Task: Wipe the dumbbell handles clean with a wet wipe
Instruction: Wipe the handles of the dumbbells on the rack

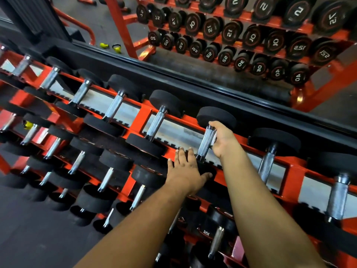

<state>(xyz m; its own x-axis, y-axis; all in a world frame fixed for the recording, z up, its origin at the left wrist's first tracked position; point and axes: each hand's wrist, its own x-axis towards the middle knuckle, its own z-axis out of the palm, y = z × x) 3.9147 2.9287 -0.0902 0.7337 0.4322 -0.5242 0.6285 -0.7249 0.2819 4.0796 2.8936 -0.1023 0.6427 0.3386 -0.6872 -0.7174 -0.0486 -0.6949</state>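
— Where is your right hand just now?

— Up on the top shelf of the orange rack. Your fingers curl round the far end of one dumbbell handle, with a white wet wipe pinched between your palm and the ridged metal. Only a small strip of the wipe shows beside your thumb.

— And your left hand?

— It lies flat, fingers straight and slightly spread, pressing on the near black head of that same dumbbell. It holds nothing.

— How does the dumbbell sit?

— It rests across the rack's top shelf, its far head toward the mirror, its handle running back toward you. More dumbbells lie in rows on either side and on the shelves below, and the mirror behind shows another rack of numbered weights.
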